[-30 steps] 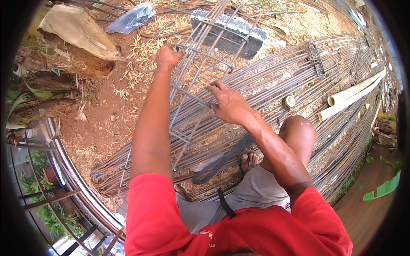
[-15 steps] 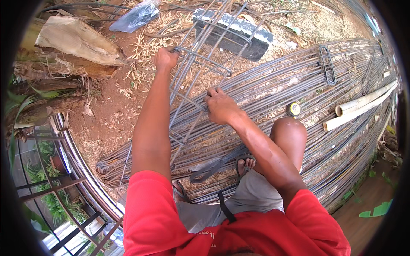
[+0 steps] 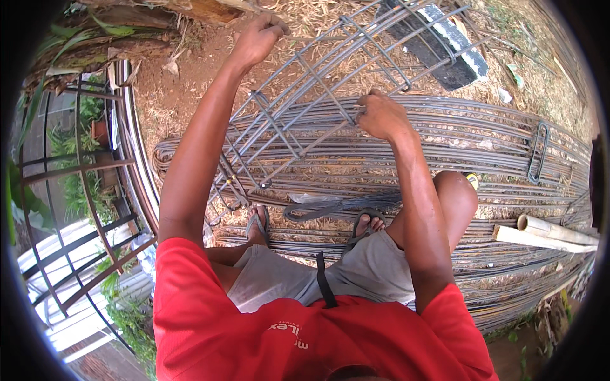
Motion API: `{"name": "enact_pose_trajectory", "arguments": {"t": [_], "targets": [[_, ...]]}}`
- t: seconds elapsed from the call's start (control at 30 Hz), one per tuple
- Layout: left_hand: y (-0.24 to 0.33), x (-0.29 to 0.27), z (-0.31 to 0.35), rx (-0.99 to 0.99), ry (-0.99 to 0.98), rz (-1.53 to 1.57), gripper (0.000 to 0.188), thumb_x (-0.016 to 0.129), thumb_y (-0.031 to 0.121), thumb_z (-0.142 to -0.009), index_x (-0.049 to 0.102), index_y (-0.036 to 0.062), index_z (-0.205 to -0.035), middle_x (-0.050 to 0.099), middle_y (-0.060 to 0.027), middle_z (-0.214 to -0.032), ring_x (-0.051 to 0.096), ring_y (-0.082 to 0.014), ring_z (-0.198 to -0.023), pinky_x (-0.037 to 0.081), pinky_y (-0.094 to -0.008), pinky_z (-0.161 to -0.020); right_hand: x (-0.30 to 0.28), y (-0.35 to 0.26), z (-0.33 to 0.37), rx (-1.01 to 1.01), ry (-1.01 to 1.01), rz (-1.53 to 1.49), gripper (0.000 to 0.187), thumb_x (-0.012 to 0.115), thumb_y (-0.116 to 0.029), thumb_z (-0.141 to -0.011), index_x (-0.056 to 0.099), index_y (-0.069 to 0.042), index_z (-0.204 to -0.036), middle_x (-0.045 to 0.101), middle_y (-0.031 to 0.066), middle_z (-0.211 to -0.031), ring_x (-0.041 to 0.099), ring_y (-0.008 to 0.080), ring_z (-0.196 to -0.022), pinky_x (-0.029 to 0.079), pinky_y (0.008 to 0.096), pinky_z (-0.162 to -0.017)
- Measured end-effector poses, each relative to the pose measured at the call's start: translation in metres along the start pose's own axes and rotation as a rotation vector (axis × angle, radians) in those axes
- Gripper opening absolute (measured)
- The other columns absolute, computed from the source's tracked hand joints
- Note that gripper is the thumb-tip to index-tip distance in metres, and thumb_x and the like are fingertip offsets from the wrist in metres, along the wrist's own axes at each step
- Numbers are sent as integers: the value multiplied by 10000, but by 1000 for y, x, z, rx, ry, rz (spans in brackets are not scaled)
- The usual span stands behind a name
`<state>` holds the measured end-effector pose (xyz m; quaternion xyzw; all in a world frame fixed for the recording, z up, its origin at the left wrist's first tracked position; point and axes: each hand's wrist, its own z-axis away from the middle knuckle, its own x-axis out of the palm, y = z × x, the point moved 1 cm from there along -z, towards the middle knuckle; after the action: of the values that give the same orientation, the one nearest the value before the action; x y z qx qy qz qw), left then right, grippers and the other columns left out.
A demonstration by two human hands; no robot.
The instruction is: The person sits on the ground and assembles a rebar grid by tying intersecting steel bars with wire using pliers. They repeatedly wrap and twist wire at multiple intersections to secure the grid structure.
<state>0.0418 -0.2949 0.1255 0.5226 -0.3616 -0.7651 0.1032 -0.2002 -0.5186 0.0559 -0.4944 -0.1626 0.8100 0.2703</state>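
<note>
A long cage of steel reinforcing bars (image 3: 316, 75) with square stirrups lies diagonally before me, over bundled bars. At its right edge, the curled fingers of my right hand (image 3: 384, 115) close on a stirrup corner. My left hand (image 3: 260, 41) is raised at the cage's far left side, fingers closed. A thin brownish strip or rod (image 3: 314, 39) runs from that fist toward the cage; its kind is unclear. At the near end of the cage, a small tool-like piece with yellow marks (image 3: 227, 170) rests among the bars, too small to name.
A black block with a white-painted edge (image 3: 454, 54) lies by the far part of the cage. Bundled steel bars (image 3: 445, 149) spread under and around my feet. To the right are a loose stirrup (image 3: 539, 152), a tape measure (image 3: 472, 181) and bamboo poles (image 3: 546, 233). A metal grille (image 3: 79, 168) stands left.
My left hand has left the cage's stirrup corner and moved outward to the left. My right hand remains at the cage's right edge. The whole view has shifted and turned.
</note>
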Motion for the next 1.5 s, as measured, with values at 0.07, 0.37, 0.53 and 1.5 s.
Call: {"name": "enact_pose_trajectory", "arguments": {"t": [0.07, 0.37, 0.53, 1.5], "targets": [[5, -29, 53, -59, -56, -176, 233, 604, 189, -987, 710, 34, -1124, 778, -125, -1184, 693, -231, -1167, 501, -406, -1085, -6, 3, -8, -45, 15, -8, 459, 685, -258, -895, 769, -76, -1308, 703, 204, -1348, 666, 389, -1286, 523, 505, -1076], [54, 14, 227, -105, -412, -434, 196, 530, 232, -1047, 566, 41, -1073, 675, -188, -980, 638, -344, -989, 309, -488, -1074, -46, -19, -10, -188, 63, -746, 392, 663, -214, -970, 746, 5, -1284, 778, 175, -1056, 753, 299, -923, 576, 385, -879], [51, 70, 206, 36, -318, -352, 280, 549, 212, -1004, 547, -56, -1084, 695, -254, -922, 671, -431, -997, 350, -548, -989, -18, -44, 43, -452, -108, -591, 441, 671, -284, -1030, 702, 19, -1350, 777, 188, -1039, 741, 283, -982, 560, 410, -896], [-195, -59, 132, -52, 31, 235, 411, 720, 373, -1022, 762, 72, -1298, 782, -152, -1212, 735, -252, -1108, 555, -416, -1015, 78, -168, 29, 65, 372, -197, 272, 621, -188, -1009, 779, -95, -1210, 776, 158, -878, 750, 300, -845, 561, 429, -811]]}}
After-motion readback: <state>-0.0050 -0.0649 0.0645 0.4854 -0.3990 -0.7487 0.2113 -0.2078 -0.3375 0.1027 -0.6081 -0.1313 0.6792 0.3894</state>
